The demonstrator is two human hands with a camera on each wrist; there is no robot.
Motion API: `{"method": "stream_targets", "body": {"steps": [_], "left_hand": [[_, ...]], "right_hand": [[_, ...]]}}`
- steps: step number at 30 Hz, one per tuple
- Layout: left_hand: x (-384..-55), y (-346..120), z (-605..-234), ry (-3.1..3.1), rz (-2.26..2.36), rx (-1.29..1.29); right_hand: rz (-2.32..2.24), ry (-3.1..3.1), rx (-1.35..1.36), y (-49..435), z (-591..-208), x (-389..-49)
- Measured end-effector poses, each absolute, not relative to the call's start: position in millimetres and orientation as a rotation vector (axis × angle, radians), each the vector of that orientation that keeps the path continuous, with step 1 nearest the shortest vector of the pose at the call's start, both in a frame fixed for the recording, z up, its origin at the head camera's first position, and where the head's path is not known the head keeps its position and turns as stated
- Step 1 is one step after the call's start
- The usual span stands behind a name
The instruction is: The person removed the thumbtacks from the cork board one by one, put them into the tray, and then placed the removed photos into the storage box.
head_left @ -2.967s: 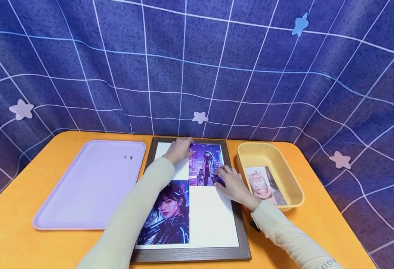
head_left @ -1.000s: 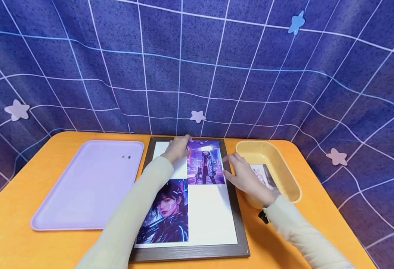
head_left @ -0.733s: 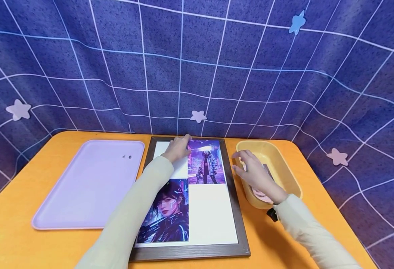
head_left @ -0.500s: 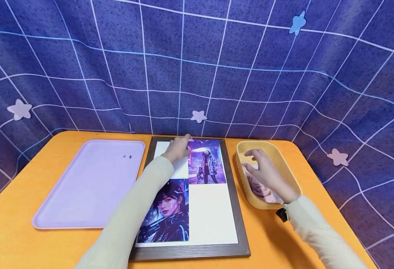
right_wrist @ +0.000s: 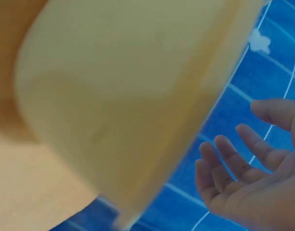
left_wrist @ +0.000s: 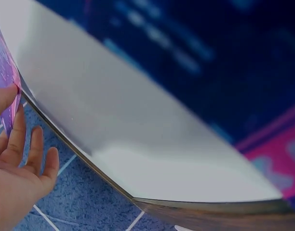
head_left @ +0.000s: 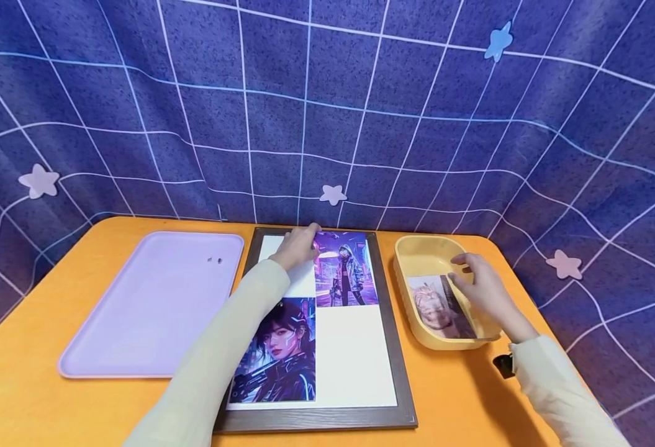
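My left hand (head_left: 296,247) is at the left edge of a purple picture print (head_left: 346,267) in the upper right of a dark picture frame (head_left: 316,422). In the left wrist view, the thumb and forefinger of that hand (left_wrist: 22,168) pinch the print's edge. A second print (head_left: 282,354), a portrait with a gun, lies at the lower left on the frame's white backing (head_left: 355,360). My right hand (head_left: 486,288), fingers loosely bent around nothing, hovers over the right side of a yellow bin (head_left: 424,248). Inside lie a cat photo (head_left: 430,304) and a darker one.
A lilac tray (head_left: 154,310) stands left of the frame, with small dark pieces (head_left: 219,261) near its far right corner. An orange cloth (head_left: 20,372) covers the table. Behind hangs a blue grid curtain (head_left: 271,124) with star shapes.
My right hand has left the purple print's right edge and moved rightward across the bin, uncovering the cat photo. The print sits slightly farther right in the frame. My left hand stays at its edge.
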State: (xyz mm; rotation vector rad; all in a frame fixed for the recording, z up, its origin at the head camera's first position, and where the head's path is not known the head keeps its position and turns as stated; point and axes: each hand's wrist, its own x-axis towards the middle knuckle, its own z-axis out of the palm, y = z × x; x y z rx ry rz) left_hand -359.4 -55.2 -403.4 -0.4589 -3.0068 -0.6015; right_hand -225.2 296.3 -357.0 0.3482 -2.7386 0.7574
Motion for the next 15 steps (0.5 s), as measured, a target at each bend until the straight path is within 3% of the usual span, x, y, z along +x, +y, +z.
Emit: {"method": "stream_targets", "body": {"steps": [15], "left_hand": [[-358, -59, -399, -2.977, -0.611, -0.511]], "right_hand": [[0.718, -2.635, 0.237, 339, -372, -219]]}}
